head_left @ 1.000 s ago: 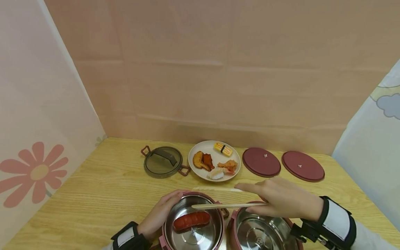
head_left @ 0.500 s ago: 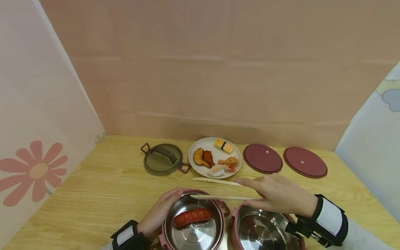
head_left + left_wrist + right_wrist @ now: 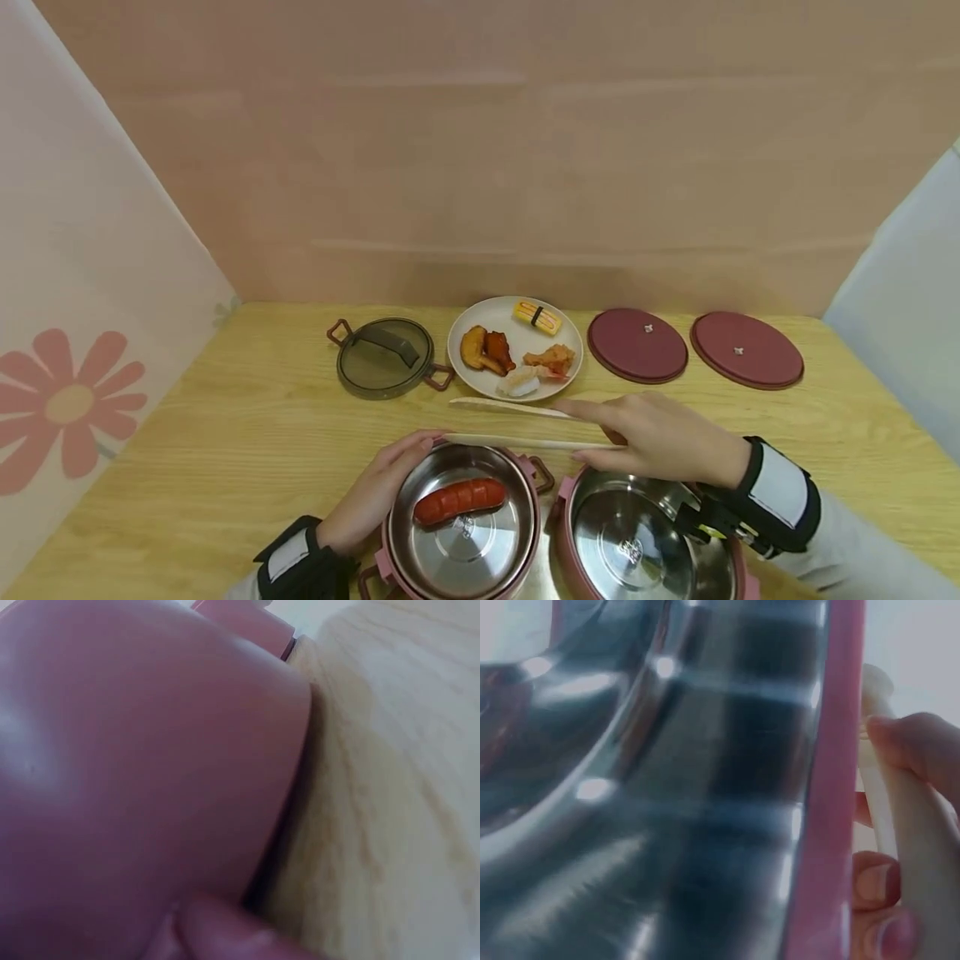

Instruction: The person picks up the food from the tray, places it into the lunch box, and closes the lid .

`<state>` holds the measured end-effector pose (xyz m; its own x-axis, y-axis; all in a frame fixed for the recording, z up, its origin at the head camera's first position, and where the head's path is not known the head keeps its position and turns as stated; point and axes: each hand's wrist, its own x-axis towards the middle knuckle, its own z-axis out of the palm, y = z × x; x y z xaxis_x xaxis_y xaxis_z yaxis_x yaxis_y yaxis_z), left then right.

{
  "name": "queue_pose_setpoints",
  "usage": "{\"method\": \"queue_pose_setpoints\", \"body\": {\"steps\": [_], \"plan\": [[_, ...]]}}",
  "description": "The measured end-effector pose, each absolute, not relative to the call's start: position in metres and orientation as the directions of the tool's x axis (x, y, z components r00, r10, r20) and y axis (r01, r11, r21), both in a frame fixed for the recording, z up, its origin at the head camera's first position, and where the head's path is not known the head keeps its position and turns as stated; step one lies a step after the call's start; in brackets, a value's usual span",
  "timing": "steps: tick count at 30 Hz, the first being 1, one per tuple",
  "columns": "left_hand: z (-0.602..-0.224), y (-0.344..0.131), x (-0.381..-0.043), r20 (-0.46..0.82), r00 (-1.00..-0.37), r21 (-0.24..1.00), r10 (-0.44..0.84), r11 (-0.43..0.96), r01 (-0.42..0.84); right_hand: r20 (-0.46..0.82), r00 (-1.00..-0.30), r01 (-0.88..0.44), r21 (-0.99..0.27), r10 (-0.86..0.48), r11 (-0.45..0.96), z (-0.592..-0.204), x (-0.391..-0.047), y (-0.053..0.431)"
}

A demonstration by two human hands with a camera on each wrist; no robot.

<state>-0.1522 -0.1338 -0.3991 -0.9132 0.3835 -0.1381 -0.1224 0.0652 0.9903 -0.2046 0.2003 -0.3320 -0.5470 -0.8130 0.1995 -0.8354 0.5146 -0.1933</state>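
My right hand (image 3: 656, 437) grips beige tongs (image 3: 517, 408), their two arms spread apart with nothing between them. In the head view the tongs span the far side of the left pot (image 3: 528, 546), one arm near its rim, the other close to the plate. A red scored sausage (image 3: 459, 502) lies inside that steel-lined pink pot. My left hand (image 3: 378, 492) rests along the pot's left outer side, fingers fairly straight; in the left wrist view a fingertip (image 3: 225, 934) touches the pink wall. A second pot (image 3: 633, 533) stands under my right forearm with no food visible in it.
A white plate (image 3: 468, 329) at the back bears several pieces of food, among them fried chicken and an egg roll. Left of it lies a glass lid (image 3: 382, 362) with brown handles. Two dark red round lids (image 3: 637, 346) lie to its right, near the back wall (image 3: 480, 167).
My right hand has moved the spread tongs away from over the sausage, toward the plate. The head view has tilted down. My left hand has stayed at the pot's side.
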Motion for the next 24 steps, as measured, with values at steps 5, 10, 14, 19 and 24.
{"method": "queue_pose_setpoints", "body": {"steps": [5,10,14,19,24], "plan": [[-0.397,-0.133,-0.153,-0.115,-0.903,0.993,0.413,0.024,-0.115,0.192,-0.550,-0.834,-0.173,-0.813,0.524,-0.323,-0.201,0.200],[-0.398,-0.133,-0.153,-0.098,-0.903,0.995,0.418,0.022,-0.098,0.208,-0.554,-0.832,-0.119,-0.806,0.542,-0.318,-0.200,0.203],[-0.398,-0.134,-0.152,-0.104,-0.907,0.995,0.408,0.033,-0.099,0.171,-0.614,-0.789,-0.116,-0.771,0.603,-0.313,-0.204,0.208],[-0.397,-0.135,-0.151,-0.131,-0.912,0.991,0.388,0.039,-0.125,0.110,-0.675,-0.737,-0.112,-0.729,0.666,-0.302,-0.212,0.213],[-0.397,-0.134,-0.150,-0.137,-0.914,0.990,0.382,0.021,-0.140,0.065,-0.715,-0.699,-0.092,-0.696,0.709,-0.292,-0.218,0.219]]}}
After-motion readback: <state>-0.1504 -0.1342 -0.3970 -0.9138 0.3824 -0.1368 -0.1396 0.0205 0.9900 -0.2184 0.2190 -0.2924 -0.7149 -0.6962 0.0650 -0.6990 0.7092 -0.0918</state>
